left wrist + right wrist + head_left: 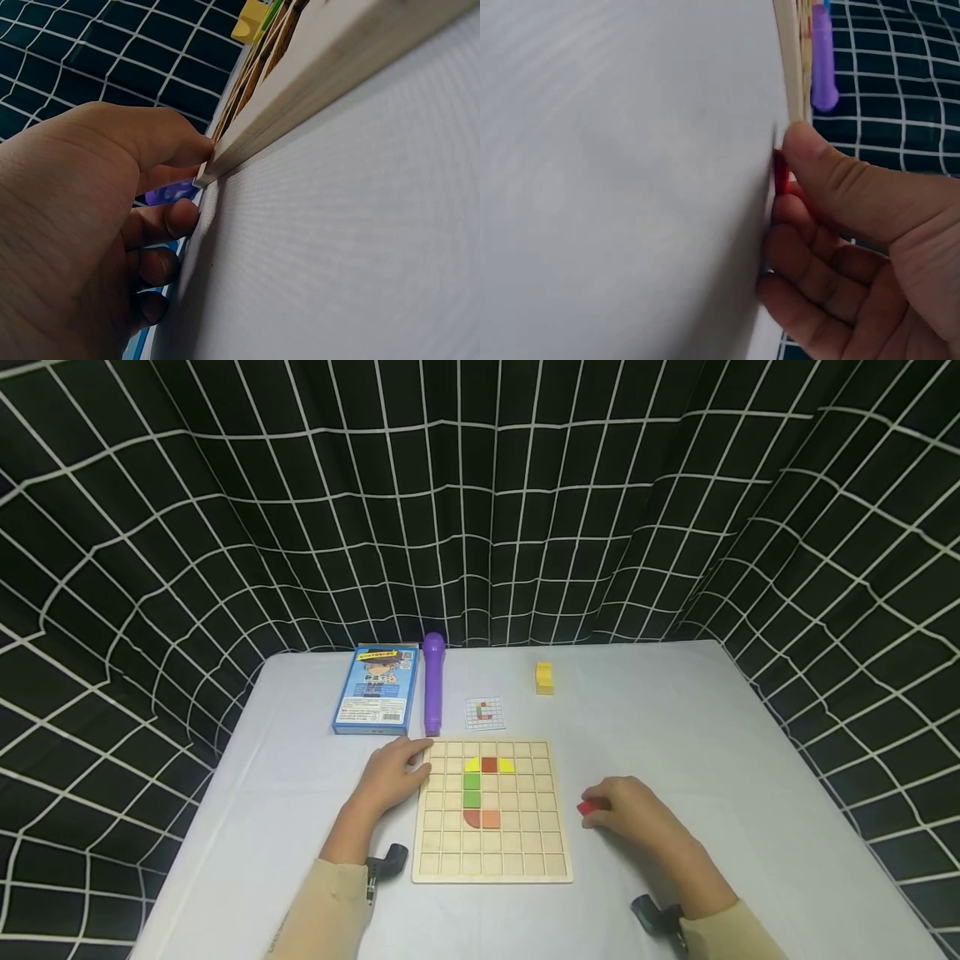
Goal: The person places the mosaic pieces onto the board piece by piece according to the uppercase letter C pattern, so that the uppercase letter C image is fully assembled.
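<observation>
My left hand (392,774) rests at the upper left corner of the wooden grid board (525,860), its index finger and thumb touching the edge. In the left wrist view the thumb meets the board's side, with the other fingers bent beside it. Right of the board, my right hand (630,810) pinches a small red block (587,807) between thumb and fingers, low over the white table. The board's squares hold two yellow pieces, a red square (489,765), two green squares (472,790), a red quarter-round piece (472,818) and an orange square (491,819).
Behind the board lie a blue box (375,689), a purple microphone-shaped stick (432,685), a small pattern card (484,713) and a yellow notched block (544,678). A black curtain with a white grid (525,510) surrounds the table (675,710).
</observation>
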Tool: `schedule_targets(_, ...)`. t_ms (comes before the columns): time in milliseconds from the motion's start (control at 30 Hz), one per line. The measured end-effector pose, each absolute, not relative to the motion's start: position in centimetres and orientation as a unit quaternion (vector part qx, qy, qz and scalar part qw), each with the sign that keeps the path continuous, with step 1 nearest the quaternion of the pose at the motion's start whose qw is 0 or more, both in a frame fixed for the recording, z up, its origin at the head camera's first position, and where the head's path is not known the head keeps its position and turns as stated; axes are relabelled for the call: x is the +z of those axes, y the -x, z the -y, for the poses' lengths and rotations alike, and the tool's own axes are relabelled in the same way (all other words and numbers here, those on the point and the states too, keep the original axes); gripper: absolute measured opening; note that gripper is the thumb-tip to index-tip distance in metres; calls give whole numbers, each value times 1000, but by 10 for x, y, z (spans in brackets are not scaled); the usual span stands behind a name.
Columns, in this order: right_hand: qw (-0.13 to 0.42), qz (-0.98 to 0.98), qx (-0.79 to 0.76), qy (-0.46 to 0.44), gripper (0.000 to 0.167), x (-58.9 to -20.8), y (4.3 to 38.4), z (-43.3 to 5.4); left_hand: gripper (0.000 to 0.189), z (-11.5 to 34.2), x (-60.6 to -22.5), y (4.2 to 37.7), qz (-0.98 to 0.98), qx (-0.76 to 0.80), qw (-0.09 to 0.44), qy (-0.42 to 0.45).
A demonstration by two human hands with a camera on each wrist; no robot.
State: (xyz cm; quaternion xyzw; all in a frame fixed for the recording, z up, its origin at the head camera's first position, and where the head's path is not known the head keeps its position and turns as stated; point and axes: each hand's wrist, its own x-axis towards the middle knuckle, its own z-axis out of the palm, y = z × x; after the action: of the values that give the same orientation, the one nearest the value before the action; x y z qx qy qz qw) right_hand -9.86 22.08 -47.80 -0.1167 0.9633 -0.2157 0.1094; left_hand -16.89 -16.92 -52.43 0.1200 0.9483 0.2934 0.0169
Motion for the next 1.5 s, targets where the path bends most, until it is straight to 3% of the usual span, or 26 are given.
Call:
schedule_targets(333, 82, -962, -224, 136, 17, -478, 100, -216, 49, 169, -522, 169, -949, 293, 24, -115)
schedule_targets(533, 54, -964, -225, 129, 20, -475, 99, -211, 48, 169, -524, 169, -949, 292, 25, -115)
schedule_targets(800, 1, -953, -239, 185, 17, -458, 100, -192, 49, 168, -524, 169, -949, 293, 24, -112)
schedule_targets(1500, 57, -927, -236, 287, 19, -473, 107, -124, 47, 169, -523, 167, -948, 295, 16, -118)
